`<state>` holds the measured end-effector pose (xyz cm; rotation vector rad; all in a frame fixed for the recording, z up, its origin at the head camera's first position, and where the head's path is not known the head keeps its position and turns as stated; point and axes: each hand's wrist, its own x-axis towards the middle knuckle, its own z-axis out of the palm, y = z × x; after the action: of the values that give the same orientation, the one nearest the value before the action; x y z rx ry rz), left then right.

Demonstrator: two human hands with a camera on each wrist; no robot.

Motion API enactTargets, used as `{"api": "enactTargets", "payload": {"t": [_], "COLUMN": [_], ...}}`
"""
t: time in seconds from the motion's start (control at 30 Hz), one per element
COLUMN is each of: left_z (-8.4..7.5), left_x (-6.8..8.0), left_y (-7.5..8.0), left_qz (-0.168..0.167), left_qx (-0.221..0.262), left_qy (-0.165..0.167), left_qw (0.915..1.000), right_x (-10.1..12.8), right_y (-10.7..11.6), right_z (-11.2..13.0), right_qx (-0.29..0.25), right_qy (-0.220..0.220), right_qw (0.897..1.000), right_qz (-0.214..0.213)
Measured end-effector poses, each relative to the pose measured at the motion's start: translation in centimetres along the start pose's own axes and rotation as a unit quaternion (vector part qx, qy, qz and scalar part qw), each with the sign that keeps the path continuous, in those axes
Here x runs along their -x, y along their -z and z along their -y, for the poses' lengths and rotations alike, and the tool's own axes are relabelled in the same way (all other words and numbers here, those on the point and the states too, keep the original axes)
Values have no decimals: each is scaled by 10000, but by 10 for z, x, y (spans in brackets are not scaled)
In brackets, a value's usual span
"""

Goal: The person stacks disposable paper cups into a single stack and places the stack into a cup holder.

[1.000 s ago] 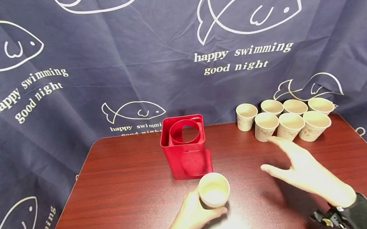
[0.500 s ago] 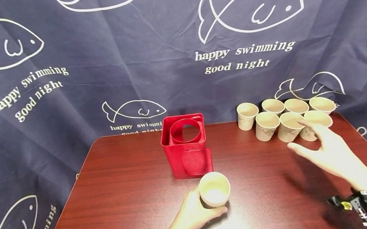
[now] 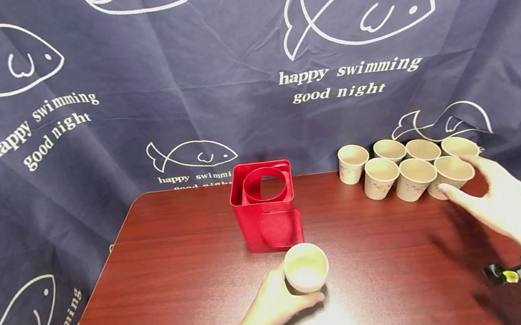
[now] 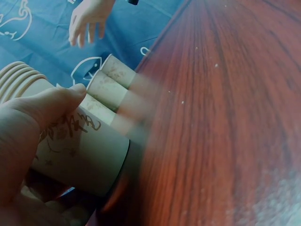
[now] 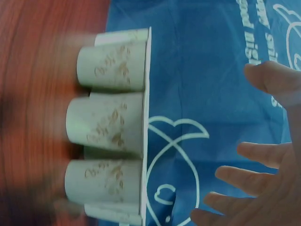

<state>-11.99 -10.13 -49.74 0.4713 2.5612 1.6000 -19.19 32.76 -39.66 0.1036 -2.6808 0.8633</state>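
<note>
Head view shows the right hand [image 3: 505,200] has swung from mid-bench to the cluster of paper cups [image 3: 410,168] at the far right, so another cup looks about to be picked. Its grip is spread wide, thumb beside the nearest cup [image 3: 452,173], holding nothing. The left hand [image 3: 275,305] grips a stack of cups [image 3: 305,268] (nested rims show at the wrist) before the red holder [image 3: 265,208].
</note>
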Motion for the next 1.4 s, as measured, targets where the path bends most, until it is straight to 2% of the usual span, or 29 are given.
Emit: {"api": "enactTargets", "payload": {"t": [0.5, 0.8, 1.4], "left_z": [-2, -2, 0], "left_x": [0, -1, 0], "left_y": [1, 1, 2], "left_qz": [40, 93, 65], "left_qx": [-19, 14, 27], "left_qy": [-56, 17, -40], "left_qw": [10000, 10000, 10000], "right_x": [-6, -7, -12], "right_y": [10, 9, -3], "right_z": [-52, -69, -96], "right_qx": [44, 72, -24], "right_qy": [-768, -1256, -1575], "right_qw": [9970, 9920, 9875], "right_qz": [45, 86, 25]}}
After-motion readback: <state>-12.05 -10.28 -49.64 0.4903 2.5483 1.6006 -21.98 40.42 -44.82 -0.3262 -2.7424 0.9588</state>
